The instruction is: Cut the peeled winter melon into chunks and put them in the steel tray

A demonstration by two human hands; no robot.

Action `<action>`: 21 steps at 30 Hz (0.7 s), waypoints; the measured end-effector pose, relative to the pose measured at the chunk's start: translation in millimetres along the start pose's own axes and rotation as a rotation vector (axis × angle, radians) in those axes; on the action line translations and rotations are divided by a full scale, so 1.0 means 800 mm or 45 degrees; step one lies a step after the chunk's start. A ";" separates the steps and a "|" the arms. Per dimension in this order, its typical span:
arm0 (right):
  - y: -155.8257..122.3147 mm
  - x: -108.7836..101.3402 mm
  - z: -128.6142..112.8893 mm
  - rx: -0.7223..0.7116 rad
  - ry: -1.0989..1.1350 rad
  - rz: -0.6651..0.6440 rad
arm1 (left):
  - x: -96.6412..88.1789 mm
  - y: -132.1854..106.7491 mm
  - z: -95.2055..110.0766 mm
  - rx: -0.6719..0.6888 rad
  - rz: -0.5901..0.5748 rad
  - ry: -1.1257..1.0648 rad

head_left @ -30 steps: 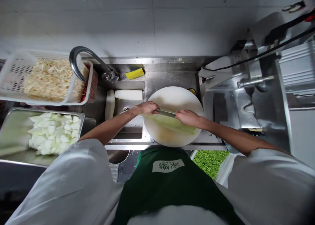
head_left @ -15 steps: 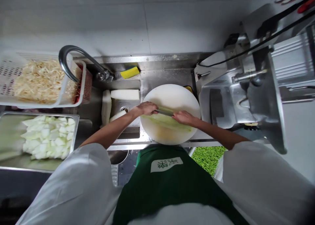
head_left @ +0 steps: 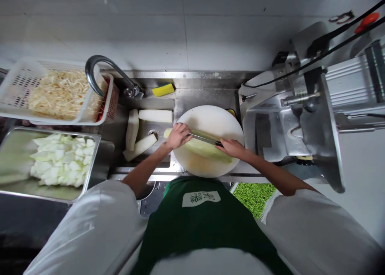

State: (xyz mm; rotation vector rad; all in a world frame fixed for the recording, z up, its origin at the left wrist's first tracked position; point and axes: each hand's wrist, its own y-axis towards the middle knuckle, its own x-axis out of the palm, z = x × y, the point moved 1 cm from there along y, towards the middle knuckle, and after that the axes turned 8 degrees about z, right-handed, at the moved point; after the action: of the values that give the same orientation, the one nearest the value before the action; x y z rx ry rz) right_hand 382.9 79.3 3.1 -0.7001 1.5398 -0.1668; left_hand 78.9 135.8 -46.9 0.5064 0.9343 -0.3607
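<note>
Right hand (head_left: 232, 148), grip closed round knife (head_left: 204, 138), left hand (head_left: 178, 136) curled over pale-green vegetable (head_left: 205, 150), its hold unclear

Cool, rather dim light fills the view, its source out of sight. The board (head_left: 221, 124) under the left hand (head_left: 178, 136) and right hand (head_left: 231, 148) is among the brightest surfaces, softly shaded just beyond the left hand. A thin gleam marks the knife (head_left: 205, 139) between them. Far beyond, the wall (head_left: 144, 38) darkens upward. Left of the left hand, the tap (head_left: 92, 72) glints. Nearer than both hands, wide-angle distortion stretches the sleeves (head_left: 87, 227), and the apron's (head_left: 207, 227) near edge blurs.
</note>
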 end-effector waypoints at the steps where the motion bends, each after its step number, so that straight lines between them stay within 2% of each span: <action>1: -0.006 0.003 -0.007 -0.003 0.016 0.011 | 0.005 -0.023 0.017 -0.079 0.168 0.009; 2: -0.012 0.008 -0.018 -0.006 0.039 0.012 | 0.013 -0.047 0.036 -0.164 0.307 0.014; 4: -0.025 0.021 -0.044 0.004 0.105 -0.020 | 0.038 -0.086 0.073 -0.303 0.463 0.003; 6: -0.038 0.037 -0.071 0.035 0.173 -0.057 | 0.069 -0.109 0.104 -0.399 0.495 -0.014; 8: -0.048 0.050 -0.089 0.067 0.219 -0.058 | 0.096 -0.115 0.122 -0.485 0.466 -0.010; 10: -0.053 0.055 -0.098 0.075 0.234 -0.030 | 0.114 -0.115 0.127 -0.564 0.421 0.019; 12: -0.055 0.051 -0.102 0.076 0.217 -0.006 | 0.122 -0.114 0.125 -0.608 0.384 0.047; 17: -0.062 0.017 -0.106 0.052 0.141 -0.004 | 0.127 -0.121 0.123 -0.606 0.378 0.029; 21: -0.090 0.001 -0.095 0.049 0.104 -0.052 | 0.133 -0.126 0.131 -0.608 0.415 -0.025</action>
State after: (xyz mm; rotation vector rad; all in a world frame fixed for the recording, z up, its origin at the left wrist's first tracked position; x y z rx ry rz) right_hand 334.3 -1.9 48.1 -0.7020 1.5968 -0.2581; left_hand 156.7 -13.8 -109.4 0.2074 0.8654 0.1535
